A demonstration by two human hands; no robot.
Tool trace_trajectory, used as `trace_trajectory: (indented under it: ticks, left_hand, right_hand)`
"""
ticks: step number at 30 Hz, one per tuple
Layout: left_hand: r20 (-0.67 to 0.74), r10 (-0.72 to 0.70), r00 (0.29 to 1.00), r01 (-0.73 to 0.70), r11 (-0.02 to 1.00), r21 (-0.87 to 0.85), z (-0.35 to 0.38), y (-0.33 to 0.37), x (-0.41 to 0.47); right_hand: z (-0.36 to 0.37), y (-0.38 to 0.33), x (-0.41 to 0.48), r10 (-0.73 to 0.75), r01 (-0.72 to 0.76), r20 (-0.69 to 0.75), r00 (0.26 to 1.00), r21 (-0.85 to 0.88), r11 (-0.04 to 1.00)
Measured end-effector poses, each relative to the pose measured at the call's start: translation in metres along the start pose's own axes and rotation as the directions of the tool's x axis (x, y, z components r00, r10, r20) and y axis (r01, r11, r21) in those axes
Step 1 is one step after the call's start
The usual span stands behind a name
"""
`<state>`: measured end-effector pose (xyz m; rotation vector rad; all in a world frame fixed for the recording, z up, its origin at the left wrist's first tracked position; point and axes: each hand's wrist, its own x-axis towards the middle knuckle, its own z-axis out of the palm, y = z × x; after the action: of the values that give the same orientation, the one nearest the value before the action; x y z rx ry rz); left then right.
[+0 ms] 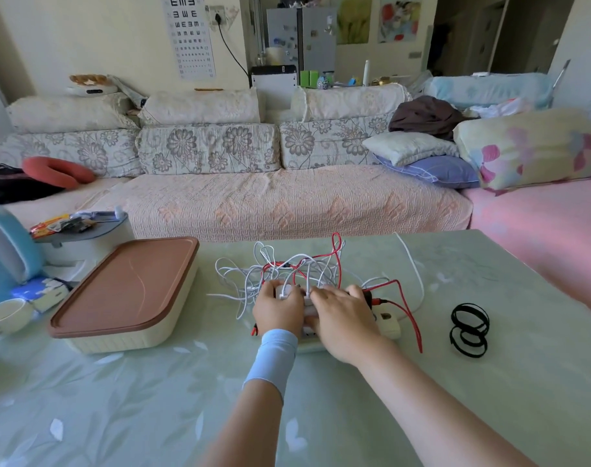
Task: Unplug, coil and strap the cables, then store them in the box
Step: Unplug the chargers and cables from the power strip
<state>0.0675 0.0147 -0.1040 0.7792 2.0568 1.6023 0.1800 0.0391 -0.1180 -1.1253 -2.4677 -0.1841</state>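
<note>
Head view: left hand [277,310] fingers pinch white plug [285,292]; right hand [341,313], fingers flat, mostly hides power strip [389,324]

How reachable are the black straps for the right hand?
Probably yes: the right hand rests on the power strip, and the black straps lie on the table to its right, past one flat red cable.

Head-worn view, forward-down over table [438,399]

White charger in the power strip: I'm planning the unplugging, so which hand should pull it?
Left. The left hand holds the white charger, while the right hand presses flat on the power strip, well placed to steady it.
</note>
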Motion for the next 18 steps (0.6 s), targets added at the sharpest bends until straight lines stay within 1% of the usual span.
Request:
trace_trajectory:
  ticks: [3, 7, 13, 18]
  left_hand:
    - [-0.057, 0.024, 0.998, -0.025, 0.999, -0.030, 0.0048, -0.0014, 0.0015]
    - [-0.085, 0.120, 0.989, -0.117, 0.992, 0.045, 0.0056, -0.0011, 0.0021]
    - [-0.054, 0.063, 0.997, -0.062, 0.998, 0.014, 0.0037, 0.0008, 0.0108]
    - [-0.092, 0.138, 0.986, -0.131, 0.989, 0.073, 0.0075, -0.0004, 0.0086]
  right_hand:
    - [0.0028, 0.0004, -0.0011, -0.005, 0.004, -0.030, 1.000, -0.023, 1.000]
    - [-0.0001, -0.0009, -0.0005, 0.003, -0.005, -0.052, 0.999, -0.032, 0.999]
    - [-0.0029, 0.0014, 0.0030, 0.004, -0.003, -0.035, 0.999, 0.026, 1.000]
    - [-0.0003, 0.0008, 0.0024, 0.001, 0.000, -0.064, 0.998, 0.022, 1.000]
